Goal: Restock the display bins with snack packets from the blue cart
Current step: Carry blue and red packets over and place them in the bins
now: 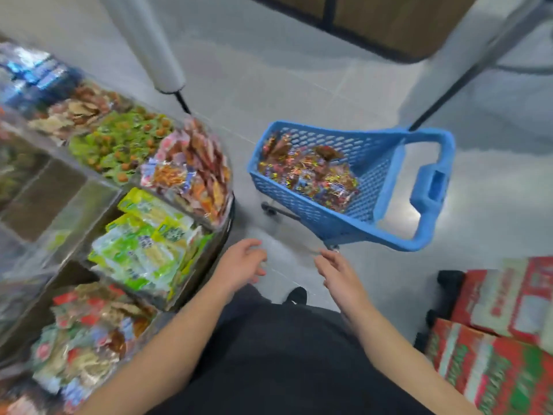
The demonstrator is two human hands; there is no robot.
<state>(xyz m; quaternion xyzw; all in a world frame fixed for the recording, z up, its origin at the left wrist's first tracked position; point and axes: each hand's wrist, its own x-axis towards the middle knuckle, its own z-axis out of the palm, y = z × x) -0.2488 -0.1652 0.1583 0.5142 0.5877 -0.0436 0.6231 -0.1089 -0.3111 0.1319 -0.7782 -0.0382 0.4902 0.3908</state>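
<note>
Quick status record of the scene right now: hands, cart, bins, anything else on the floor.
left hand: open, empty, beside the bins
right hand: open, empty, just short of the cart
cart: blue, on the floor ahead, partly filled with packets
bins: on the left, clear-walled, holding mixed snacks
boxes: red and green, stacked at right
view: blurred, labels unreadable

Both hands are empty with fingers loosely spread, the left hand (243,262) beside the display bins (155,235), the right hand (338,272) just below the blue cart (377,175) holding snack packets (311,175).
</note>
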